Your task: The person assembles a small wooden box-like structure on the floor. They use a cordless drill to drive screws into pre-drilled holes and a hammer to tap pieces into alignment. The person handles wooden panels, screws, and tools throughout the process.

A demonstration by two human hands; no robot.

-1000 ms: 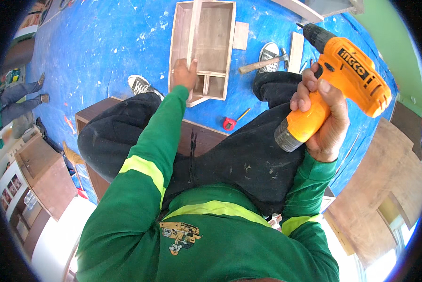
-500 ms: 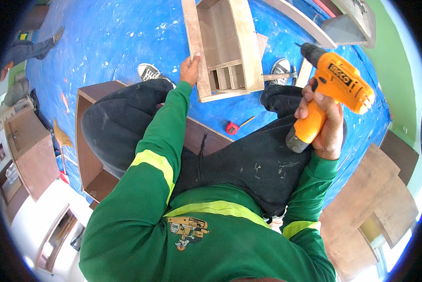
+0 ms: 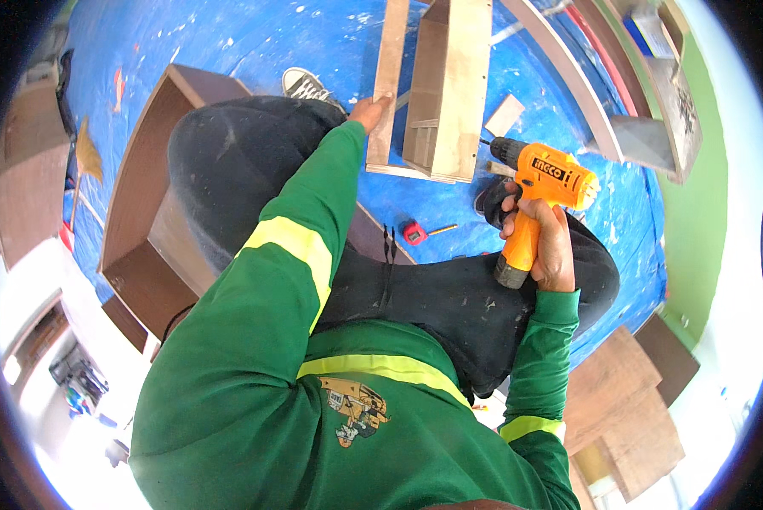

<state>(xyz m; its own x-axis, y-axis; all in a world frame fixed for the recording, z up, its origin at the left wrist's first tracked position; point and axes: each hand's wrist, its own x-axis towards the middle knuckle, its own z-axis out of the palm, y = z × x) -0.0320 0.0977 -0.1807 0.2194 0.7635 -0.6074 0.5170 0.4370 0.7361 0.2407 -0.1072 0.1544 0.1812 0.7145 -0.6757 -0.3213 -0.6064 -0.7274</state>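
Observation:
My right hand (image 3: 550,242) is closed around the handle of an orange and black cordless drill (image 3: 555,174). The drill's bit points left and lies close to the right side of a light wooden box frame (image 3: 464,81); whether they touch I cannot tell. This frame stands on edge between my feet, its narrow inner compartments mostly turned out of sight. My left hand (image 3: 370,112) grips the lower part of the frame's left board (image 3: 387,76), fingers wrapped over its edge. A red tape measure (image 3: 414,233) and a pencil (image 3: 442,229) rest on the floor below the frame.
Blue sheeting (image 3: 254,42) spattered with white covers the floor. A brown open cabinet (image 3: 135,187) stands by my left leg. Long boards (image 3: 568,76) and a grey-white unit (image 3: 653,140) lie at far right. Plywood sheets (image 3: 619,399) are at lower right, and a broom (image 3: 88,153) at left.
The drill has moved left and lower, its bit now near the frame's side. The frame has turned, so its right side shows more. My head view has shifted; both grips stay the same.

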